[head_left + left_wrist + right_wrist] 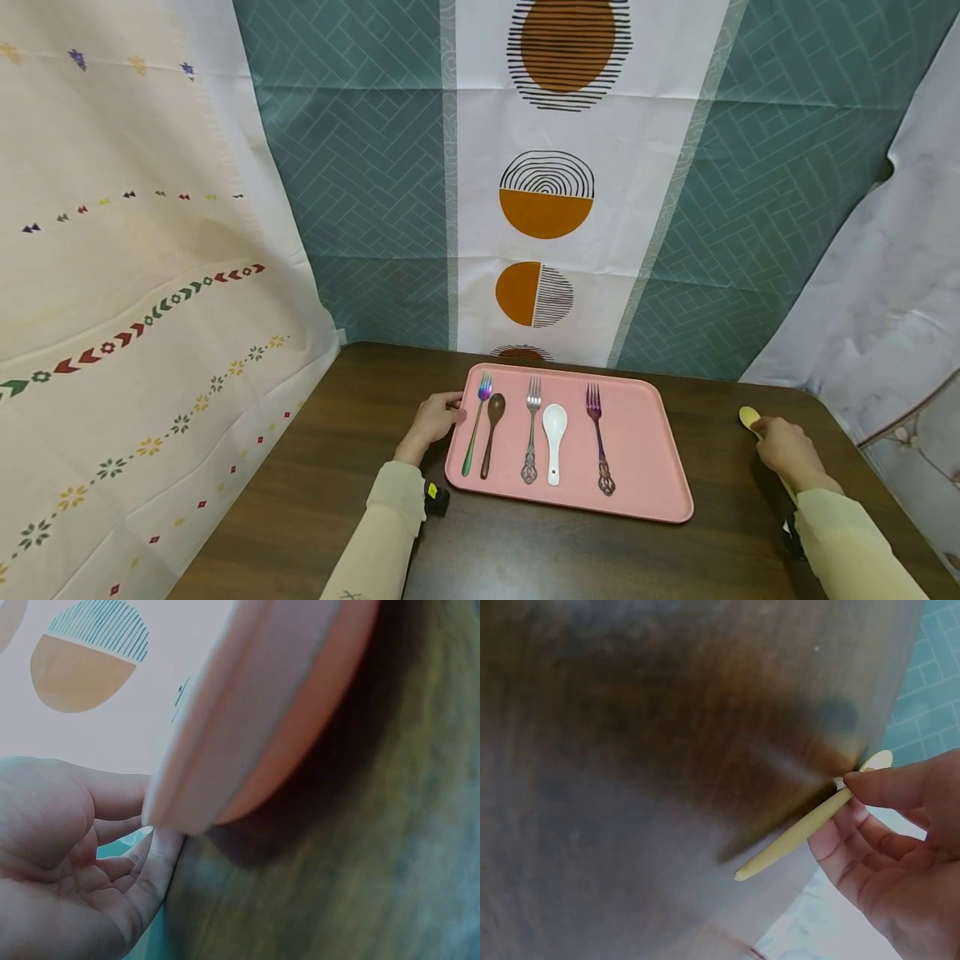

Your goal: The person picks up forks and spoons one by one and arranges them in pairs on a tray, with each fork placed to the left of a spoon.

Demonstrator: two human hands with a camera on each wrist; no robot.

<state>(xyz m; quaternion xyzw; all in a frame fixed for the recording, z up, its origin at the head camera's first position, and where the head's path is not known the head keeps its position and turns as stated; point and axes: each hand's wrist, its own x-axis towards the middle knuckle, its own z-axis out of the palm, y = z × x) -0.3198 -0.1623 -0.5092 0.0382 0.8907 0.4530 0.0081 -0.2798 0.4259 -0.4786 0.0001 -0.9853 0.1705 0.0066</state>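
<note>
My left hand (435, 419) grips the left rim of a pink tray (645, 450), thumb on top and fingers under the edge in the left wrist view. On the tray, from left to right, lie a rainbow-coloured fork (484, 388), a brown wooden spoon (496, 407), a silver fork (533, 398), a white soup spoon (555, 422) and a dark purplish fork (594, 402). Far to the right, my right hand (791, 452) pinches a yellow spoon (795, 834) near its neck. Its handle slants close over the table, casting a shadow.
The dark wooden table (300, 508) carries the tray near its back edge. Behind it hangs a green and white patterned cloth (375, 183). A cream embroidered cloth (135, 317) hangs on the left, and a pale cloth (885, 275) on the right.
</note>
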